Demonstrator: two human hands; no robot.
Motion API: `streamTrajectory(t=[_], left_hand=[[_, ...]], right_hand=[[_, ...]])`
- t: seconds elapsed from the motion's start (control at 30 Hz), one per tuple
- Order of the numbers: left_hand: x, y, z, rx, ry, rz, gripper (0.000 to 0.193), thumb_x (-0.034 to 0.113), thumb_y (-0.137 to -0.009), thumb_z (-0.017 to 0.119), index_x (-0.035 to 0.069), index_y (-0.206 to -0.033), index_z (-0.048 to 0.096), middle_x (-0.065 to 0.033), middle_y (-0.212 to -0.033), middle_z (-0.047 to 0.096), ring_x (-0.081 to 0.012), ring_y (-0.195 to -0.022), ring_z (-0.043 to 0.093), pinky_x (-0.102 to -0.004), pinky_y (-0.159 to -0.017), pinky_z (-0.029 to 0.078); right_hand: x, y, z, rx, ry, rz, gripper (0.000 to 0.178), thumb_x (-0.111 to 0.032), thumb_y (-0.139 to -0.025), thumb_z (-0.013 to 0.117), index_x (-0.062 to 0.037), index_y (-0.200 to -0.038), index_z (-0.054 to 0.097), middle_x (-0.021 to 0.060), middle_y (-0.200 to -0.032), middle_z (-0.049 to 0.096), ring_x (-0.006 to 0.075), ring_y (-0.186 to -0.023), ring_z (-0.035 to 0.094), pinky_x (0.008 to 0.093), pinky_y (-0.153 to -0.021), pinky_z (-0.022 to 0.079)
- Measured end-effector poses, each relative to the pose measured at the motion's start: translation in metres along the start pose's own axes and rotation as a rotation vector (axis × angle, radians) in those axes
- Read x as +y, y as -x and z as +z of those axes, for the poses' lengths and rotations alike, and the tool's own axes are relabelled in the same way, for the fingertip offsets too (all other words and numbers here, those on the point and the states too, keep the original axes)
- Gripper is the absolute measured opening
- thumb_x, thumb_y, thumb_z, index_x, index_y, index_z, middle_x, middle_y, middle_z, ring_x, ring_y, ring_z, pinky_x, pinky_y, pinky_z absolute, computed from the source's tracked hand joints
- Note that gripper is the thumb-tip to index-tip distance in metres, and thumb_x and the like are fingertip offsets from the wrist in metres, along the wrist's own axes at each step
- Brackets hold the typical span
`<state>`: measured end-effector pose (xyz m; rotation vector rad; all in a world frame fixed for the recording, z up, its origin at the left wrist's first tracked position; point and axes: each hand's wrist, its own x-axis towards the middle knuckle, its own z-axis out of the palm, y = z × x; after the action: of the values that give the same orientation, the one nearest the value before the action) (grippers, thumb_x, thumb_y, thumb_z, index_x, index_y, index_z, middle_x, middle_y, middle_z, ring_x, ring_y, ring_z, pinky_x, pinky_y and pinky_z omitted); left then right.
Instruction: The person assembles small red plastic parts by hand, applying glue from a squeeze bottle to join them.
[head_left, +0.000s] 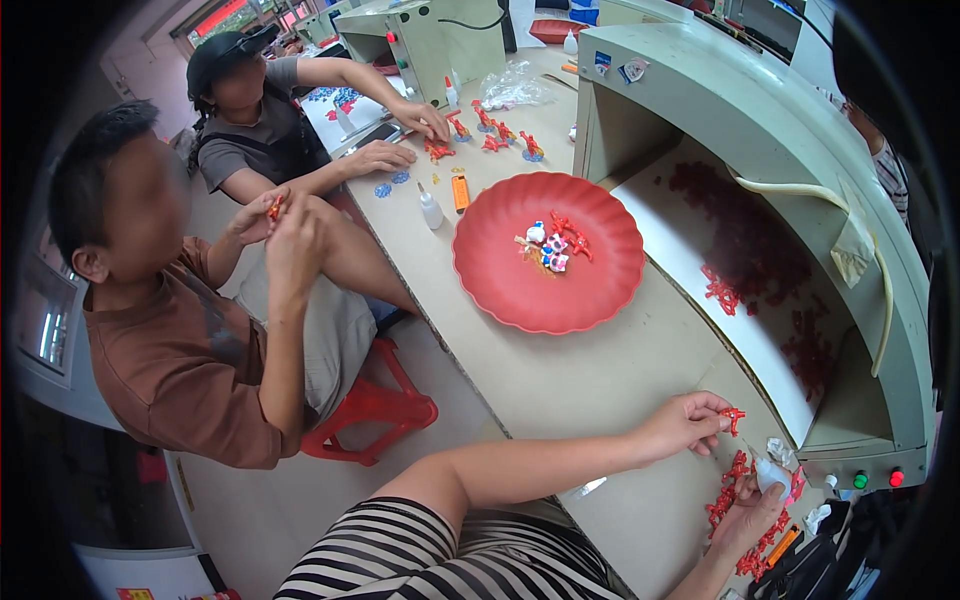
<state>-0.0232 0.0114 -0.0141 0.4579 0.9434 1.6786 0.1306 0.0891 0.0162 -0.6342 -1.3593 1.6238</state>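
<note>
Near the right end of the table, my left hand (685, 425) pinches a small red plastic figurine (736, 421) between thumb and fingertips. Just below it, my right hand (748, 515) is closed round a white squeeze bottle (772, 474) with a thin nozzle pointing up toward the figurine. The nozzle and the figurine look close, but I cannot tell if they touch. A pile of red figurine pieces (722, 505) lies on the table beside and partly behind my right hand.
A scalloped red tray (480, 285) holds red and white figurines. At right stands a curved pale-green machine (690, 75) with red pieces inside. An orange lighter (461, 193) and another squeeze bottle (430, 208) stand beyond the tray. Two co-workers (180, 330) (265, 130) sit at left.
</note>
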Motion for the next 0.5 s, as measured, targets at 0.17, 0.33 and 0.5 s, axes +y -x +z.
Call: streamTrajectory(t=[0.17,0.33,0.5], left_hand=[[0.005,0.0002,0.0002,0.002,-0.027,-0.018,0.026,0.019,-0.088,0.052,0.005,-0.11,0.05,-0.001,-0.092,0.058,-0.0073,-0.077,0.054,-0.0231,-0.066,0.049],[0.0015,-0.0012,0.0002,0.014,-0.034,0.036,0.023,0.019,-0.087,0.054,0.005,-0.106,0.053,-0.0009,-0.087,0.056,-0.0066,-0.075,0.053,-0.0221,-0.063,0.049],[0.0042,0.0018,0.0002,0.023,-0.118,0.015,0.024,0.018,-0.088,0.052,0.005,-0.109,0.051,-0.0008,-0.092,0.057,-0.007,-0.081,0.053,-0.023,-0.07,0.049]], right_hand=[[-0.001,0.0001,0.0012,0.005,0.013,0.006,0.039,-0.039,-0.083,0.057,-0.0031,-0.092,0.045,0.002,-0.066,0.044,0.0089,-0.058,0.04,0.022,-0.053,0.034],[-0.0025,-0.0002,0.0035,-0.001,-0.002,0.0,0.038,-0.04,-0.083,0.057,-0.0035,-0.089,0.045,0.0017,-0.064,0.043,0.0082,-0.056,0.038,0.0211,-0.052,0.033],[-0.0035,0.0013,0.0054,0.023,0.002,-0.019,0.039,-0.04,-0.084,0.056,-0.0032,-0.091,0.047,0.0018,-0.064,0.044,0.008,-0.054,0.038,0.0209,-0.051,0.033]])
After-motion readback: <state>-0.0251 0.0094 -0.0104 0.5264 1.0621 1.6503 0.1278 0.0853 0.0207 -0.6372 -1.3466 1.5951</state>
